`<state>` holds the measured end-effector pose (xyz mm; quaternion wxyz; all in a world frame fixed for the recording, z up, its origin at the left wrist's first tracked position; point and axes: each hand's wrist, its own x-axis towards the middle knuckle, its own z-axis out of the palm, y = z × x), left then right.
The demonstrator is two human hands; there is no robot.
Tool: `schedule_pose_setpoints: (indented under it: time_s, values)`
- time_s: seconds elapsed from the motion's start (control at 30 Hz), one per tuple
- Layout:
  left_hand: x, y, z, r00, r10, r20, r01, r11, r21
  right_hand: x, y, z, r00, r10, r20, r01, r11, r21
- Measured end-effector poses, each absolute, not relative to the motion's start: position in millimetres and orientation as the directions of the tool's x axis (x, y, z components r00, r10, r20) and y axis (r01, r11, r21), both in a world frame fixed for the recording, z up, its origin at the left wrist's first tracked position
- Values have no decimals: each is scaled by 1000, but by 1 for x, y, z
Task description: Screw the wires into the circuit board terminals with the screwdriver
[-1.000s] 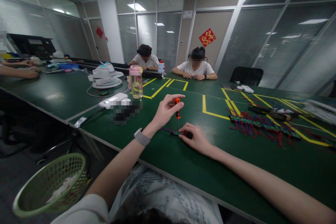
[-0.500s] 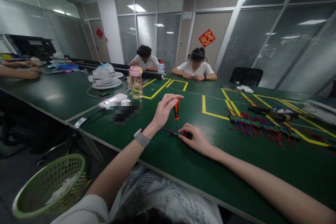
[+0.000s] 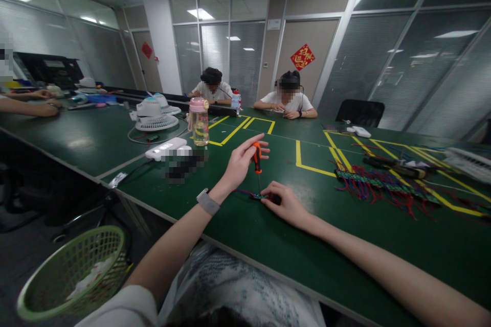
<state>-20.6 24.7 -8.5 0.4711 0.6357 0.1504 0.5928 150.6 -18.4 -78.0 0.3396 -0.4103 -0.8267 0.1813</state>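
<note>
My left hand (image 3: pixel 242 159) is closed around the handle of an orange and black screwdriver (image 3: pixel 257 157), with some fingers stretched out past it. The screwdriver stands nearly upright, its thin shaft pointing down at a small green circuit board (image 3: pixel 258 196) on the table. Pinching the right end of that board is my right hand (image 3: pixel 284 202), resting on the tabletop. Something dark shows under its fingers. Red and blue wires (image 3: pixel 242 191) run from the board's left end. The exact spot where the screwdriver tip meets the board is too small to make out.
On the green table (image 3: pixel 238 230) a row of wired circuit boards (image 3: pixel 383 184) lies to the right. A pink-lidded bottle (image 3: pixel 199 125), a white power strip (image 3: pixel 166 148) and white fans (image 3: pixel 153 115) stand left. A green basket (image 3: pixel 72 271) is on the floor. Two people sit opposite.
The fingers of my left hand have shifted from over the top of the screwdriver handle to around its side, and they are more spread. My right hand and the board have stayed put.
</note>
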Motion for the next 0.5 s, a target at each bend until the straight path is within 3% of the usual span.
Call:
schedule_pose_setpoints:
  time_s: [0.07, 0.27, 0.43, 0.5]
  values:
    - [-20, 23, -8, 249, 768, 590, -364, -490, 792, 151, -18, -78, -431, 801, 415, 553, 598, -579]
    - [-24, 23, -7, 95, 748, 656, -92, -650, 754, 151, -19, -78, -437, 806, 400, 560, 592, -580]
    - [-23, 27, -10, 173, 766, 620, -316, -553, 771, 151, -19, -78, -440, 801, 405, 556, 597, -578]
    - [-22, 24, -8, 161, 775, 611, -306, -549, 778, 151, -19, -78, -440, 800, 407, 557, 599, -576]
